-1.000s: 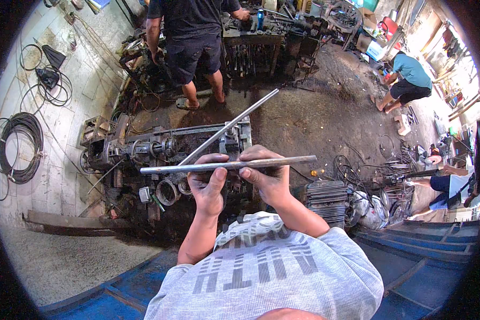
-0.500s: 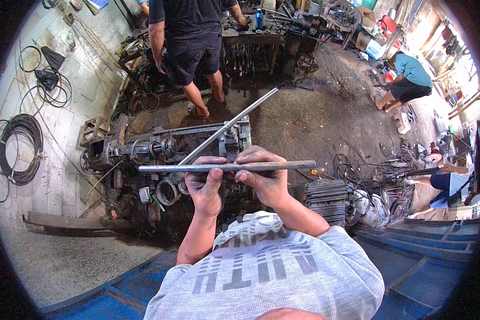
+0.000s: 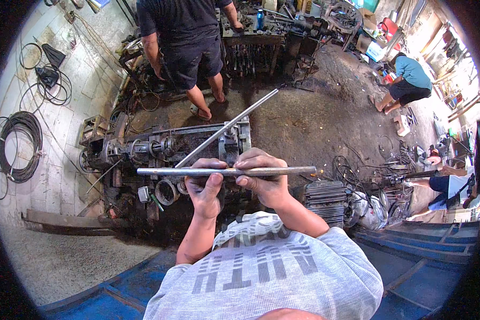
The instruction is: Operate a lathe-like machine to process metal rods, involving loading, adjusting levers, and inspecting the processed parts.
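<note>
A long grey metal rod (image 3: 189,172) lies level across both my hands, in front of my chest. My left hand (image 3: 205,189) pinches it left of its middle, thumb on the near side and fingers behind. Close beside it, my right hand (image 3: 264,181) grips the same rod in a like way. Both hands have dark smudges. Beyond them, a second, thinner metal rod (image 3: 240,116) slants up to the right over a greasy lathe-like machine (image 3: 144,149). Its lower end meets the held rod's outline near my left hand; I cannot tell what supports it.
A person in dark clothes (image 3: 189,53) stands beyond the machine, near a cluttered workbench (image 3: 256,38). Another person (image 3: 410,80) bends down at the right. A finned motor housing (image 3: 325,202) sits right of my hands. Coiled black cable (image 3: 21,146) lies at the left.
The held rod has dropped slightly, its right end a little more than its left. Both hands keep their grip. The person in dark clothes has leaned slightly to the left.
</note>
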A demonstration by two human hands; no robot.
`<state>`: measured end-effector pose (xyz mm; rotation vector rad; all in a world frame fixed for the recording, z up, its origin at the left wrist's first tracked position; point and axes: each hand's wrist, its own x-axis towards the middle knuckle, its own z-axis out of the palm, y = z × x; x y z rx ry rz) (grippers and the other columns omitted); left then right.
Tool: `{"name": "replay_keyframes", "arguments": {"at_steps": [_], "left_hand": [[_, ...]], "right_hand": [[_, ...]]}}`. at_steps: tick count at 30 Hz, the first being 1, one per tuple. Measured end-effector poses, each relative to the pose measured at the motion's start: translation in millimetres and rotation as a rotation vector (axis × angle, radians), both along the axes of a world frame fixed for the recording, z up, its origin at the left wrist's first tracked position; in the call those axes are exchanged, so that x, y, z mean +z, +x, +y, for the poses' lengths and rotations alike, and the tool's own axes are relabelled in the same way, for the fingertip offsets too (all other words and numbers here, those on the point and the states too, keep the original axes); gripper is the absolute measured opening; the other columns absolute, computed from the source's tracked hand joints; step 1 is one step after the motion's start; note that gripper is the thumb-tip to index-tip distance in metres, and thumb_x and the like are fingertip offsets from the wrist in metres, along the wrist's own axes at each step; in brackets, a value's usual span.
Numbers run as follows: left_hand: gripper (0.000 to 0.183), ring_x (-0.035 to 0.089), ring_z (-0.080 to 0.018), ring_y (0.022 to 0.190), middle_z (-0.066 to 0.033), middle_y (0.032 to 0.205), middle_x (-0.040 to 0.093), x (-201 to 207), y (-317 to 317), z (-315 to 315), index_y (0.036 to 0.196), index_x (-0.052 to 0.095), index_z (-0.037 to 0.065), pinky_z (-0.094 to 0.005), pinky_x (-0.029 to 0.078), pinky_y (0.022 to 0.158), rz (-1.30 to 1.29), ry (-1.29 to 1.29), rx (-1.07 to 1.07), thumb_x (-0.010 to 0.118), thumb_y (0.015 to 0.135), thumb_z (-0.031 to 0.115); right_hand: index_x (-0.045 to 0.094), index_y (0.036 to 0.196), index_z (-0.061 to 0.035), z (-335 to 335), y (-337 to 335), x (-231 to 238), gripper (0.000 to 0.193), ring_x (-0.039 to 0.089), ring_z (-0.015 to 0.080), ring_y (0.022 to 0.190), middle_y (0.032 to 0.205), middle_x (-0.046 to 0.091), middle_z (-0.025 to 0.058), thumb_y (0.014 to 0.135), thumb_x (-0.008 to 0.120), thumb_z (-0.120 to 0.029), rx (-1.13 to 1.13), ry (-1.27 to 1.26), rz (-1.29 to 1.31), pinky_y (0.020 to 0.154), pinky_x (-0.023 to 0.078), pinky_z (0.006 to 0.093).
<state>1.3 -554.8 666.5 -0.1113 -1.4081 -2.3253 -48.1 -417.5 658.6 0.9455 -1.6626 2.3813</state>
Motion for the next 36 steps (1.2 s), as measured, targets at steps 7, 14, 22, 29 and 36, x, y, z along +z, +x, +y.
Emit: {"name": "replay_keyframes", "arguments": {"at_steps": [7, 14, 22, 29, 36], "left_hand": [[0.023, 0.057, -0.0127, 0.084, -0.0074, 0.093, 0.062, 1.2, -1.0, -2.4, 0.097, 0.061, -0.002, -0.0248, 0.044, 0.079, 0.019, 0.05, -0.048, 0.069, 0.081, 0.013], [0.015, 0.055, -0.0063, 0.081, -0.0029, 0.093, 0.063, 5.2, -0.4, 3.0, 0.101, 0.063, 0.001, -0.02, 0.043, 0.073, -0.048, -0.104, -0.05, 0.061, 0.088, 0.009], [0.019, 0.053, -0.0057, 0.08, -0.0026, 0.097, 0.063, 6.4, 0.8, 7.5, 0.107, 0.062, 0.0, -0.0204, 0.043, 0.071, -0.014, -0.106, -0.092, 0.06, 0.091, 0.012], [0.017, 0.059, -0.0128, 0.096, -0.0065, 0.101, 0.065, -2.6, -0.9, -0.4, 0.107, 0.062, -0.001, -0.0277, 0.046, 0.084, 0.105, -0.195, -0.032, 0.059, 0.091, 0.007], [0.017, 0.059, -0.0122, 0.096, -0.0073, 0.1, 0.065, -7.7, 2.0, -0.6, 0.106, 0.062, -0.001, -0.0278, 0.047, 0.085, 0.073, -0.163, -0.024, 0.06, 0.092, 0.008]], "right_hand": [[0.068, 0.092, 0.0009, -3.4, 0.6, 1.4, 0.028, 0.061, 0.0232, 0.086, 0.09, 0.065, 0.0147, 0.071, 0.08, -0.012, 0.022, 0.004, -0.02, 0.077, 0.049, 0.0335], [0.063, 0.1, 0.0001, -1.4, 4.1, -14.2, 0.024, 0.057, 0.023, 0.097, 0.102, 0.062, 0.014, 0.078, 0.071, -0.005, 0.072, -0.211, -0.299, 0.086, 0.045, 0.0354], [0.057, 0.106, -0.0042, 0.9, 0.7, -18.1, 0.029, 0.052, 0.0204, 0.099, 0.106, 0.054, 0.0121, 0.083, 0.071, -0.014, 0.156, -0.3, -0.388, 0.088, 0.043, 0.0335], [0.055, 0.107, -0.0038, -9.6, 3.1, -13.5, 0.03, 0.054, 0.0205, 0.099, 0.107, 0.052, 0.0105, 0.084, 0.07, -0.015, 0.202, -0.349, -0.42, 0.084, 0.048, 0.0326], [0.055, 0.106, -0.004, -9.3, 1.8, -20.0, 0.028, 0.054, 0.0201, 0.095, 0.106, 0.053, 0.0111, 0.084, 0.069, -0.016, 0.184, -0.306, -0.39, 0.083, 0.047, 0.0324]]}}
